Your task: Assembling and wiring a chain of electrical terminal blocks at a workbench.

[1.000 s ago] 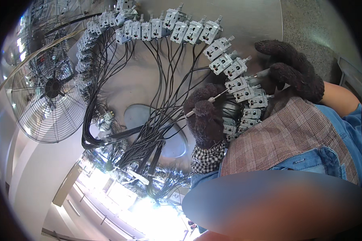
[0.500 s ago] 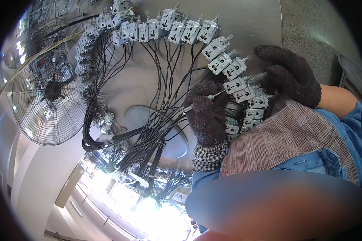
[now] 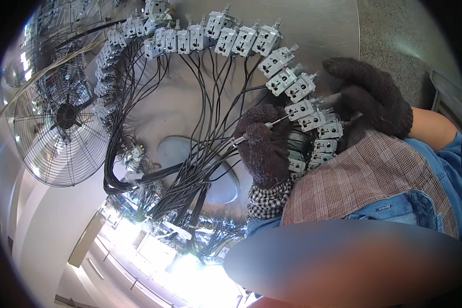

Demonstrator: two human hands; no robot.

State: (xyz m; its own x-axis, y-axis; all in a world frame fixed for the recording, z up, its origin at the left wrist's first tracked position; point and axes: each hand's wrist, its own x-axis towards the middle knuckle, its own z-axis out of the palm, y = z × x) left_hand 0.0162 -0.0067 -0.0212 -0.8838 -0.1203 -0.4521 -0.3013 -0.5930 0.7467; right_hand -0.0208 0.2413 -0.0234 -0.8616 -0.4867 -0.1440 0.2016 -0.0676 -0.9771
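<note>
the left grip [image 3: 264,146], in a dark knitted glove, is curled firmly around a slim screwdriver [image 3: 278,121], whose pale handle end sticks out behind the fingers. its shaft reaches right to a small grey metal block [image 3: 299,110] on the near right part of the bench [image 3: 313,25]; whether the tip touches the block cannot be told. the right grip [image 3: 374,100], gloved likewise, is just right of that block, its forefinger raised apart from the lower fingers. a blurred grey piece shows between it and the blocks; whether the lower fingers have hold of it cannot be told. more grey blocks [image 3: 197,38] stand close together in a long arc around the far side of the bench, with black cables [image 3: 177,192] running from them into a thick bundle. a round wire fan [image 3: 66,115] is at the left.
</note>
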